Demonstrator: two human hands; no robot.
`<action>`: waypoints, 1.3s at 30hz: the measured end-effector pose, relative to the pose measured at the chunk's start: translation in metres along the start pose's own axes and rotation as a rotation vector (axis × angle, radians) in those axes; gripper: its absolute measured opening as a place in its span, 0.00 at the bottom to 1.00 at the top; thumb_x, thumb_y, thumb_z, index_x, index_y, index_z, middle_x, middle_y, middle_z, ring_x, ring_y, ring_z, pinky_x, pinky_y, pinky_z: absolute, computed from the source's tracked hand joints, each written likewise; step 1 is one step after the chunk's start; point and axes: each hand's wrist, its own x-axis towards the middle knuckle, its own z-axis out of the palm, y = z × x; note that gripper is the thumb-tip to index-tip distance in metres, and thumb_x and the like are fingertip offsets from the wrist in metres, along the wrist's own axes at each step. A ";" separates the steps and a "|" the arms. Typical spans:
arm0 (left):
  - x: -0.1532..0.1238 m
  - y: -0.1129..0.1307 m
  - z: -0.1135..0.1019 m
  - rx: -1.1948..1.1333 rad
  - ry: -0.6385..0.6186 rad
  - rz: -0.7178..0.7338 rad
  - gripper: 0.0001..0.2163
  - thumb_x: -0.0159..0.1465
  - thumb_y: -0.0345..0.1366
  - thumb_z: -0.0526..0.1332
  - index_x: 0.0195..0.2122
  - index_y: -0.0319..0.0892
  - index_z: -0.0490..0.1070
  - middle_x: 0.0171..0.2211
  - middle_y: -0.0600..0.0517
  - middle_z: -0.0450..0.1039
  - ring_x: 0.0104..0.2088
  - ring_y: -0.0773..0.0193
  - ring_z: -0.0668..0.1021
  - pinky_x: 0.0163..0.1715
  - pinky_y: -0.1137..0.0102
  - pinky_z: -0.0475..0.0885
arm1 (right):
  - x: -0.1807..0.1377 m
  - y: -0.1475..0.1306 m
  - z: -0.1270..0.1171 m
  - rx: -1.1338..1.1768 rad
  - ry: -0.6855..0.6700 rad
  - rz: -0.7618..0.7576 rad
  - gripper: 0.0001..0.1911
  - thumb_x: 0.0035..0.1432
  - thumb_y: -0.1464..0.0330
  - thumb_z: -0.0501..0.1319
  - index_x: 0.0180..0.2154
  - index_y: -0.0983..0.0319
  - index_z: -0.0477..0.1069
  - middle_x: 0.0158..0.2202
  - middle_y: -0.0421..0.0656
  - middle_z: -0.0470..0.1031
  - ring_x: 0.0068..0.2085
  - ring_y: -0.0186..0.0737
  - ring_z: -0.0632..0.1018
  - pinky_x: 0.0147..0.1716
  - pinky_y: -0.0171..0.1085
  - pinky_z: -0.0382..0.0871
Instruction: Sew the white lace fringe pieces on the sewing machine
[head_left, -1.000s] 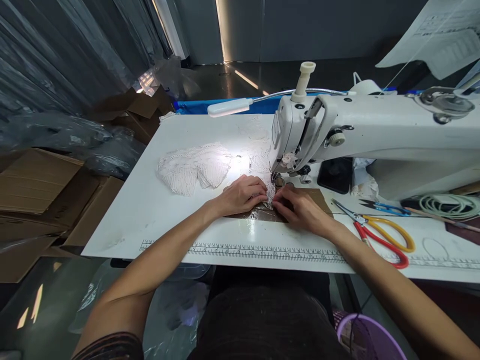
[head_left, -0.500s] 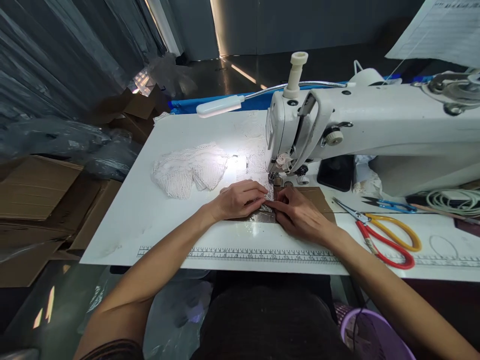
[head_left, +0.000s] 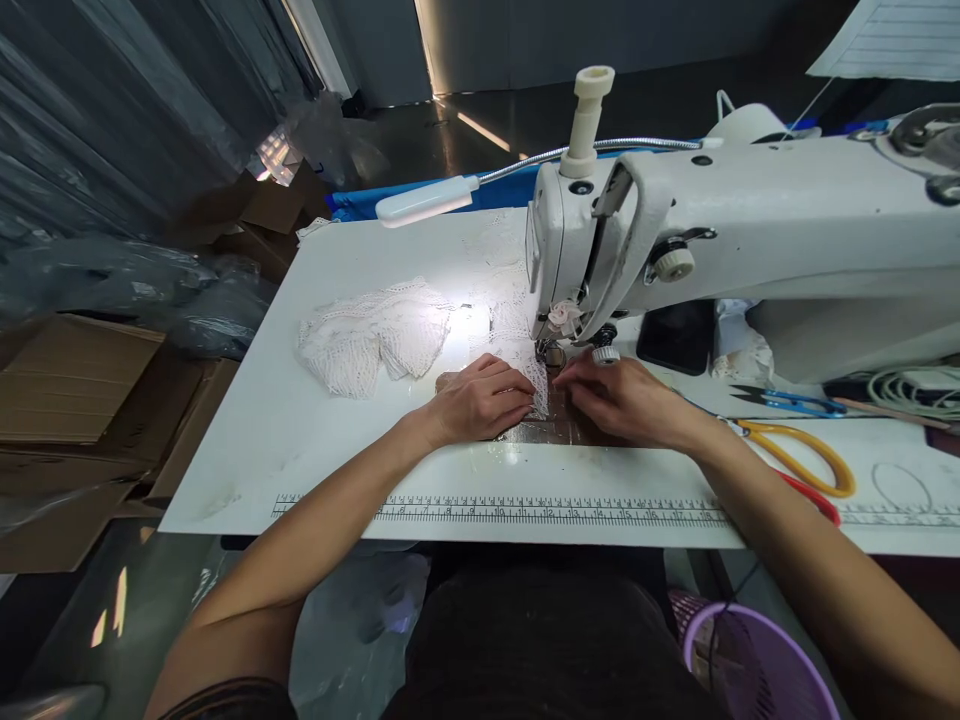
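A strip of white lace [head_left: 514, 318] runs from the back of the table to beneath the needle area of a white sewing machine [head_left: 574, 250]. My left hand [head_left: 484, 398] lies at the near end of the lace, its fingers bent together on the edge. Just right of the presser foot [head_left: 553, 352] is my right hand [head_left: 611, 398], with thumb and forefinger pinched; what they hold is too small to make out. Both hands rest over a brown plate [head_left: 559, 430] on the tabletop. Gathered white lace [head_left: 375, 335] lies to the left.
A lamp [head_left: 427, 200] lights the lace. Right of the machine head lie a black phone [head_left: 679, 332], blue snips [head_left: 791, 402] and scissors with yellow and red handles [head_left: 814, 455], partly under my right forearm. A printed ruler [head_left: 502, 510] follows the front edge. Cardboard boxes [head_left: 82, 390] stand left.
My right hand has moved away from my left, up and right to beside the presser foot. My left hand has stayed on the lace. The view has shifted slightly.
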 end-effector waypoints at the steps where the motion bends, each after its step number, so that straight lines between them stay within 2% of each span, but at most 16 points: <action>1: 0.000 0.000 0.000 0.013 -0.004 0.009 0.08 0.69 0.32 0.56 0.35 0.40 0.74 0.40 0.49 0.79 0.37 0.65 0.78 0.40 0.64 0.72 | 0.003 0.003 0.000 -0.027 0.018 0.039 0.16 0.61 0.70 0.53 0.44 0.61 0.77 0.40 0.47 0.77 0.36 0.44 0.77 0.37 0.42 0.73; 3: 0.000 0.000 -0.002 0.031 -0.024 0.020 0.08 0.70 0.32 0.56 0.37 0.39 0.74 0.40 0.48 0.79 0.38 0.65 0.78 0.40 0.65 0.72 | 0.004 0.009 0.004 -0.075 0.058 0.072 0.17 0.62 0.70 0.54 0.48 0.60 0.76 0.40 0.47 0.76 0.35 0.43 0.77 0.35 0.41 0.72; 6: -0.001 0.000 -0.004 0.074 -0.044 0.055 0.07 0.70 0.33 0.56 0.40 0.40 0.73 0.41 0.48 0.78 0.38 0.65 0.78 0.40 0.65 0.72 | 0.000 0.015 0.016 -0.131 0.113 0.010 0.19 0.62 0.71 0.54 0.52 0.57 0.75 0.45 0.47 0.74 0.38 0.43 0.77 0.37 0.41 0.72; 9: 0.000 0.000 -0.005 0.150 -0.013 0.116 0.06 0.70 0.33 0.57 0.39 0.41 0.73 0.41 0.49 0.78 0.35 0.65 0.76 0.40 0.64 0.71 | -0.004 0.019 0.023 -0.150 0.141 -0.072 0.20 0.62 0.73 0.54 0.51 0.57 0.76 0.49 0.49 0.70 0.42 0.43 0.76 0.43 0.43 0.72; 13: 0.002 -0.001 -0.005 0.196 0.020 0.151 0.06 0.69 0.33 0.58 0.36 0.41 0.74 0.40 0.50 0.77 0.33 0.66 0.75 0.39 0.64 0.70 | -0.005 0.021 0.026 -0.145 0.151 -0.087 0.19 0.62 0.72 0.54 0.51 0.60 0.75 0.48 0.50 0.69 0.42 0.44 0.76 0.45 0.45 0.73; 19: 0.002 0.003 -0.005 0.177 -0.011 0.152 0.08 0.69 0.31 0.57 0.34 0.41 0.74 0.38 0.51 0.78 0.34 0.66 0.76 0.37 0.68 0.71 | -0.005 0.021 0.026 -0.180 0.164 -0.094 0.19 0.61 0.72 0.55 0.52 0.59 0.75 0.47 0.50 0.70 0.43 0.45 0.76 0.44 0.45 0.74; 27: 0.004 0.006 -0.017 0.116 -0.176 0.145 0.10 0.65 0.36 0.57 0.41 0.39 0.76 0.40 0.48 0.77 0.34 0.62 0.76 0.38 0.65 0.73 | -0.005 0.016 0.022 -0.272 0.144 -0.201 0.18 0.61 0.73 0.56 0.50 0.58 0.77 0.44 0.49 0.73 0.42 0.44 0.75 0.40 0.42 0.73; 34: 0.003 0.002 -0.015 0.074 -0.180 0.104 0.12 0.64 0.39 0.56 0.42 0.39 0.76 0.41 0.48 0.76 0.35 0.60 0.75 0.39 0.64 0.72 | -0.005 0.015 0.023 -0.284 0.113 -0.168 0.18 0.63 0.71 0.55 0.50 0.56 0.77 0.45 0.50 0.74 0.42 0.46 0.75 0.38 0.43 0.73; 39: 0.002 0.001 -0.015 0.060 -0.220 0.083 0.14 0.64 0.40 0.56 0.44 0.38 0.75 0.43 0.45 0.75 0.37 0.59 0.75 0.42 0.61 0.71 | -0.004 0.010 0.022 -0.380 0.100 -0.117 0.18 0.62 0.72 0.55 0.51 0.57 0.77 0.45 0.50 0.74 0.39 0.44 0.76 0.31 0.37 0.69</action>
